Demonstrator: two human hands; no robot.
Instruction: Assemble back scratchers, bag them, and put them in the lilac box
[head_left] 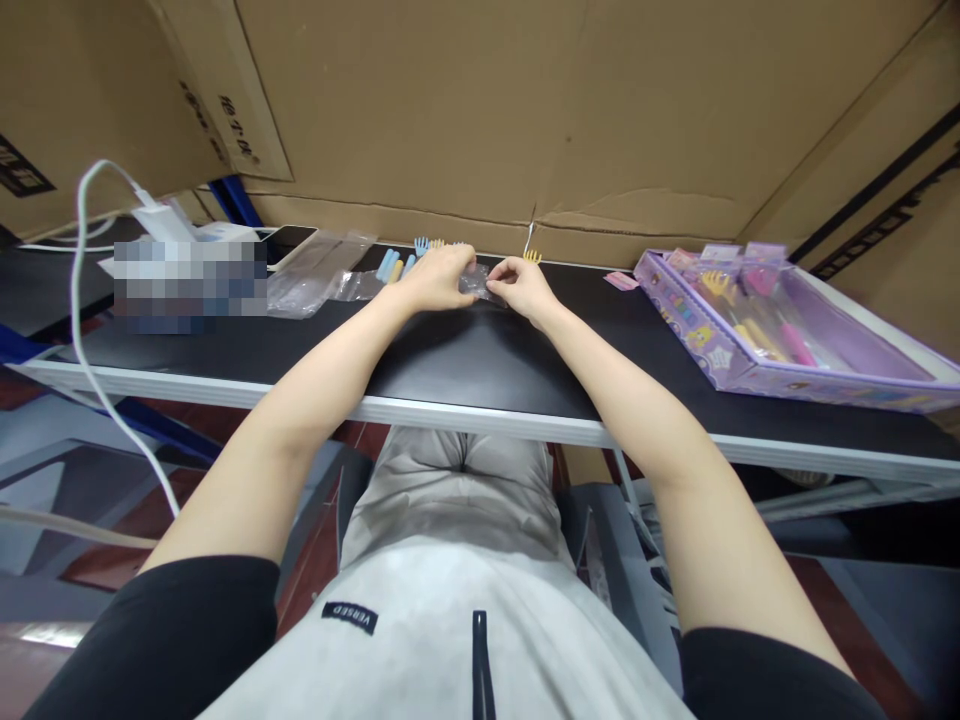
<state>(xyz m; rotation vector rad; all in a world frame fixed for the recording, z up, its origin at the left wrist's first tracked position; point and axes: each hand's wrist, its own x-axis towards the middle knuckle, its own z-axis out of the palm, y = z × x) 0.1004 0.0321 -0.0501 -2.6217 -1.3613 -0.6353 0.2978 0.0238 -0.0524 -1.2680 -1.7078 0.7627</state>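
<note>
A small clear plastic bag [480, 284] spans the gap between my two hands above the black tabletop. My left hand [439, 278] is curled over the bag's left side, thumb and fingers closed on it. With a pinch of thumb and fingertips, my right hand [521, 287] grips the bag's right edge. Several blue and yellow claw-shaped heads [422, 246] lie behind my left hand, partly covered by it. To its left are blue and yellow handle pieces [388, 266]. A yellow claw head [532, 257] with a thin metal rod shows just behind my right hand.
A purple display box [720, 370] with packed claw-headed scratchers stands at the right, near a small pink card [621, 281]. Larger plastic bags [311, 280], a phone [291, 245] and a charger with a white cable [84, 300] lie left. Cardboard [465, 110] walls the back.
</note>
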